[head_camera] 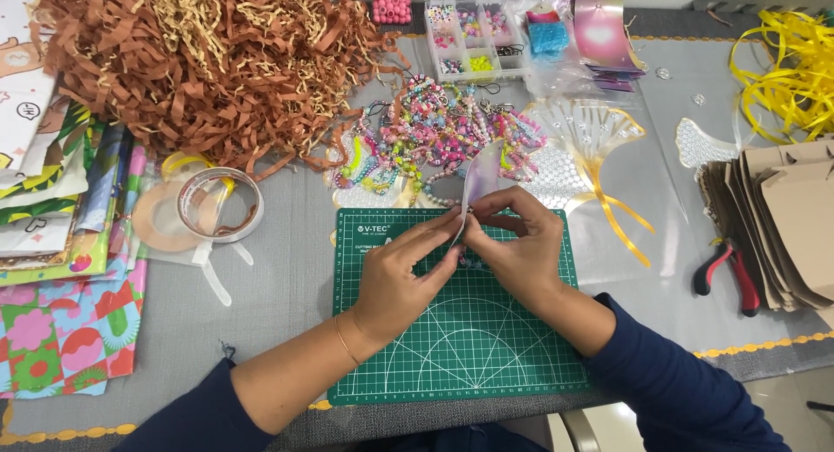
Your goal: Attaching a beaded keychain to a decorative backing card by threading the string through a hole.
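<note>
Both hands meet over a green cutting mat (469, 348). My left hand (404, 274) and my right hand (512, 243) pinch a thin pale iridescent card (480, 178) that stands on edge between them. A beaded strap hangs at the card's lower edge, mostly hidden by the fingers. Just beyond the mat lies a heap of colourful beaded straps (434, 135).
Brown and tan shredded paper (208, 61) fills the back left. Tape rolls (217, 204) and patterned paper sheets (61, 330) lie left. A bead organiser box (473, 39), clear shell-shaped packets (591, 135), yellow ribbon (786, 69), kraft card pieces (782, 217) and red-handled pliers (734, 274) lie right.
</note>
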